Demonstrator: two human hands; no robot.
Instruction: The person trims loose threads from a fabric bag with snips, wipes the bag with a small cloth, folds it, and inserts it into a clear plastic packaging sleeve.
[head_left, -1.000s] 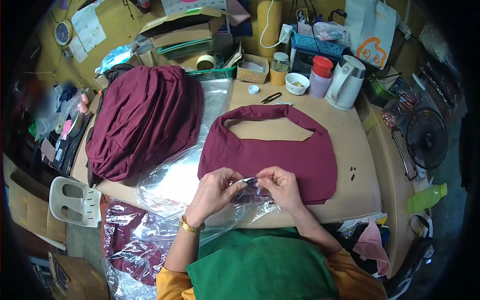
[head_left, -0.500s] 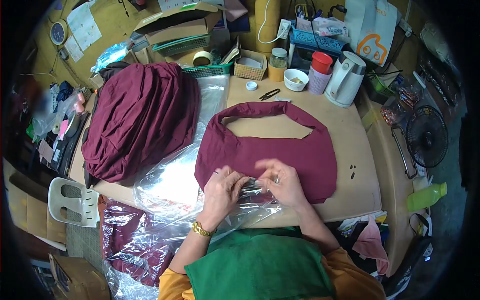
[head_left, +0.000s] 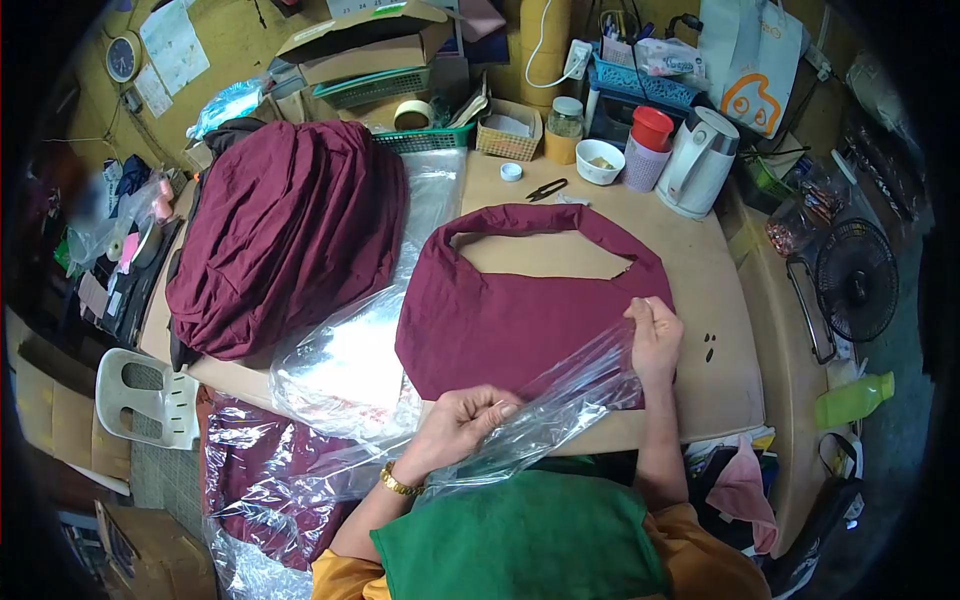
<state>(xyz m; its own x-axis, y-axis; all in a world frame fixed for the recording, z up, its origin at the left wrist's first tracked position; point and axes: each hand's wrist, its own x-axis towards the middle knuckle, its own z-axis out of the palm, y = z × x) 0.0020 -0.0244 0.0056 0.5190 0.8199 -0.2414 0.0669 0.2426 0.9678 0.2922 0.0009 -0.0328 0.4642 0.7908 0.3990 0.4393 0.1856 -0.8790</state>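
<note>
A maroon cloth shoulder bag [head_left: 510, 320] lies flat on the table, its strap loop toward the back. Across its lower right edge stretches a clear plastic bag [head_left: 570, 400]. My right hand [head_left: 656, 335] pinches the upper end of that plastic over the bag's right side. Near the table's front edge, my left hand [head_left: 460, 430] is closed on the plastic's lower left part. Left of the cloth bag lie flat clear plastic sheets [head_left: 345, 360], partly under a tall heap of folded maroon cloth [head_left: 285, 240].
Thread snips [head_left: 547, 190], a white bowl [head_left: 599, 160], a jar [head_left: 564, 130] and a white kettle [head_left: 696, 162] stand or lie at the back. Plastic-wrapped maroon cloth [head_left: 270, 490] is below left, near a white plastic stool [head_left: 145, 400]. A fan [head_left: 856, 272] stands at right.
My right hand has moved right and up, drawing the plastic out taut. My left hand has shifted slightly down and right. The cloth bag has stayed in place.
</note>
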